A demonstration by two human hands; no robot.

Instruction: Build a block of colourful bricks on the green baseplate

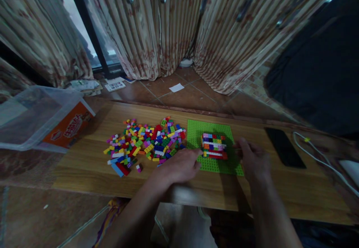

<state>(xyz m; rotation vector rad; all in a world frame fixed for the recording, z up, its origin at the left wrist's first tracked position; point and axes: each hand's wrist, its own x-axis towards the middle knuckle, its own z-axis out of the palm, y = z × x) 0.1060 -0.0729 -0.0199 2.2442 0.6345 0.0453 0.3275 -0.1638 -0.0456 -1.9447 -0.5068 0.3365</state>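
The tabletop (pixel 280 192) reaches past my left fingers (pixel 197 153) and right fingers (pixel 243 147); far leftward, a bin (pixel 36 94) wears an orange label (pixel 70 126), its characters blurred. Between both hands, on the green baseplate (pixel 193 128), sits the brick build (pixel 214 146); whether either grips anything, I can't tell.

- dim room; daylight from window (pixel 75 20), upper left
- right hand (pixel 255 160) blurry; dark shadow on surface (pixel 283 193)
- wide-angle stretch toward edges; right side murky
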